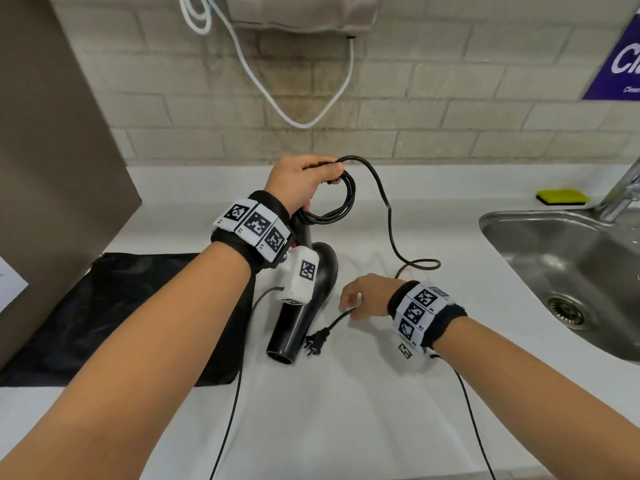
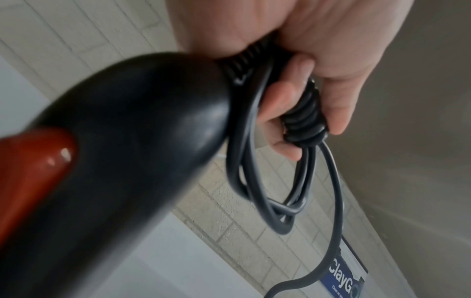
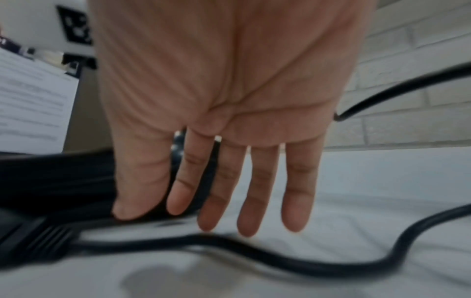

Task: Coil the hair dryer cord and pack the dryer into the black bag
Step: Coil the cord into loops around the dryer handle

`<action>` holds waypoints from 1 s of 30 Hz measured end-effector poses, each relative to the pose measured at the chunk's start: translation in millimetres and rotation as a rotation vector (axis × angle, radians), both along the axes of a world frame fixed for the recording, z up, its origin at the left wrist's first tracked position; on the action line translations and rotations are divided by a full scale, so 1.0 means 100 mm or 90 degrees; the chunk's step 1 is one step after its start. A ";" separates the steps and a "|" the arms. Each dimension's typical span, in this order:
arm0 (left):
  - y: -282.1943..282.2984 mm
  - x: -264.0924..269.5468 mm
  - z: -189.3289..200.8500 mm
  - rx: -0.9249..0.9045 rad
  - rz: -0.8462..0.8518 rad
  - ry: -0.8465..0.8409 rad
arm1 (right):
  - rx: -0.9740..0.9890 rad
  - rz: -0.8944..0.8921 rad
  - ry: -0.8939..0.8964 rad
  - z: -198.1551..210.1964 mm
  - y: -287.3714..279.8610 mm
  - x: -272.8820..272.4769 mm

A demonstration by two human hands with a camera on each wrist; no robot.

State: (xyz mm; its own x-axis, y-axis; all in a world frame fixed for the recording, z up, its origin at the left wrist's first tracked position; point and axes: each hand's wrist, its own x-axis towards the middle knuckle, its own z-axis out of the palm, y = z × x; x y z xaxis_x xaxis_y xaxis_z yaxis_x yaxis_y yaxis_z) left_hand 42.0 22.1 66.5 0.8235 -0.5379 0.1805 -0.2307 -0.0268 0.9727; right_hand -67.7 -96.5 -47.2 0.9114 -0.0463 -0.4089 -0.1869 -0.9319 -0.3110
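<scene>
Dryer (image 1: 311,299) first, one of them: a hard, glossy black shell, likely slippery, so I judge the handle the safest hold. It hangs nozzle-down over the tabletop (image 1: 346,410) from my left hand (image 1: 298,181), whose fingers curl round the handle end and the gathered cord loops (image 1: 341,206). One black bag (image 1: 114,313) lies flat on the tabletop to the left, thin and limp; I expect its mouth needs holding open. One cord, springy enough to uncoil if I loosen my hold; its tail runs down to the tabletop. My right hand (image 1: 367,294) holds nothing, fingers straight, reaching down just above the cord near its one plug (image 1: 316,341).
</scene>
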 end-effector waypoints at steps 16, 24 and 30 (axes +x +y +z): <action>-0.01 -0.02 0.01 0.001 0.010 0.022 | 0.119 -0.016 -0.134 0.07 -0.12 -0.11; -0.09 -0.09 0.01 -0.005 0.003 0.017 | 0.180 -0.131 -0.410 0.59 -0.16 -0.07; -0.13 -0.11 -0.01 -0.016 0.012 0.013 | 0.098 -0.208 -0.461 0.74 -0.15 0.00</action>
